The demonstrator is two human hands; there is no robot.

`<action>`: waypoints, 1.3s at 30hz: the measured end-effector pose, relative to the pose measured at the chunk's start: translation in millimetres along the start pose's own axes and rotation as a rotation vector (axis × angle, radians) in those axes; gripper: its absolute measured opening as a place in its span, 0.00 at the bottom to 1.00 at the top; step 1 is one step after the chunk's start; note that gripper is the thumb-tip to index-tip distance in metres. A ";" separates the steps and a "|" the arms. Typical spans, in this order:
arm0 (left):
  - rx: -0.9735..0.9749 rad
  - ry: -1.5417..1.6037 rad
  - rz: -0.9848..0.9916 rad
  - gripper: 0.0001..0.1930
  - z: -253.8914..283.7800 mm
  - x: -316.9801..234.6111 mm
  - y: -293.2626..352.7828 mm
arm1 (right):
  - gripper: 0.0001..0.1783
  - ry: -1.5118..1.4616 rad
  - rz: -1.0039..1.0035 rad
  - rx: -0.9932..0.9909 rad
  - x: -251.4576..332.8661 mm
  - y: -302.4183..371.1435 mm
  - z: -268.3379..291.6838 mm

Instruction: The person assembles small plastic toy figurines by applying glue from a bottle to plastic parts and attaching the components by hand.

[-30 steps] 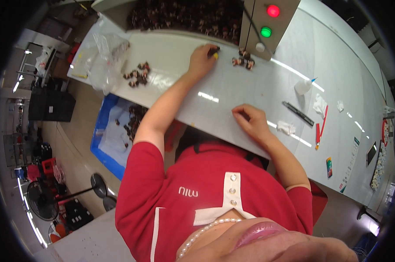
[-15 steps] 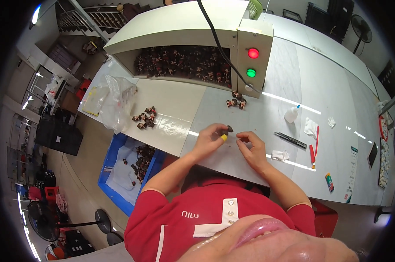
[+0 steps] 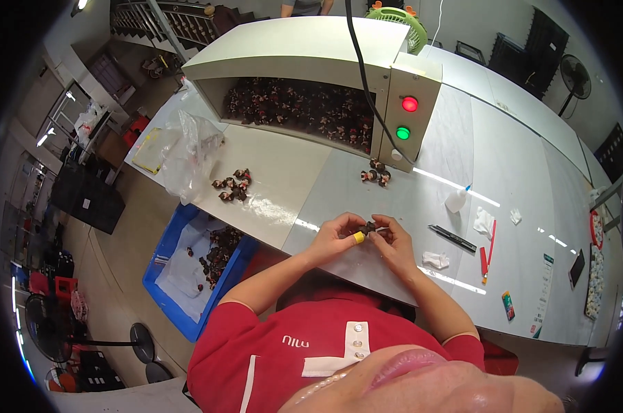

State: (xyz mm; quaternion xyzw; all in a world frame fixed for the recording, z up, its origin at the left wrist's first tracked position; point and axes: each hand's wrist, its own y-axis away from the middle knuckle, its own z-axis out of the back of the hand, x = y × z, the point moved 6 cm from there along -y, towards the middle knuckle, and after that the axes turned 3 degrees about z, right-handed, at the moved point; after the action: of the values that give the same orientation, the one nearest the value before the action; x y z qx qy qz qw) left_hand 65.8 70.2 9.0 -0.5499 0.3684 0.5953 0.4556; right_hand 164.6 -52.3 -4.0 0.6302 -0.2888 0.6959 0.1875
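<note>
Between my two hands sits a small dark brown figurine [image 3: 370, 228], partly hidden by my fingers. My left hand [image 3: 333, 239], with a yellow wrap on its thumb, is closed on the figurine. From the other side the fingertips of my right hand [image 3: 392, 242] pinch at it too. Just beyond my hands a few brown and pinkish figurines [image 3: 376, 175] lie in a small cluster on the table. Another group of several figurines [image 3: 233, 185] rests farther left.
A cream machine [image 3: 311, 51] with red and green buttons holds many figurines. Left of it lies a clear plastic bag [image 3: 191, 155]. A blue crate [image 3: 161, 292] of figurines stands below. To my right are a white bottle [image 3: 456, 200], black pen [image 3: 452, 238], red tool [image 3: 483, 261] and tissues [image 3: 435, 259].
My right hand has come in to touch the figurine, which my left hand held alone before. The whole view has shifted slightly with my head.
</note>
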 end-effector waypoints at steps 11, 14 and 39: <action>0.111 0.346 0.081 0.16 0.5 16.1 -0.2 | 0.18 0.075 -0.012 0.117 2.6 -0.1 -5.4; 0.106 0.321 0.135 0.18 1.8 19.4 -0.5 | 0.17 0.052 -0.012 0.120 -1.4 -0.5 -6.1; 0.044 0.479 0.035 0.14 1.4 38.8 0.6 | 0.16 0.032 -0.082 0.101 0.4 2.2 -16.6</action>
State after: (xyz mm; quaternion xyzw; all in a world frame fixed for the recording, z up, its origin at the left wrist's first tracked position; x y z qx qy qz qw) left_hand 65.6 76.7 -29.3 -0.6587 0.4884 0.4476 0.3567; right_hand 150.5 -43.5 -4.6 0.6388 -0.2243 0.7114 0.1883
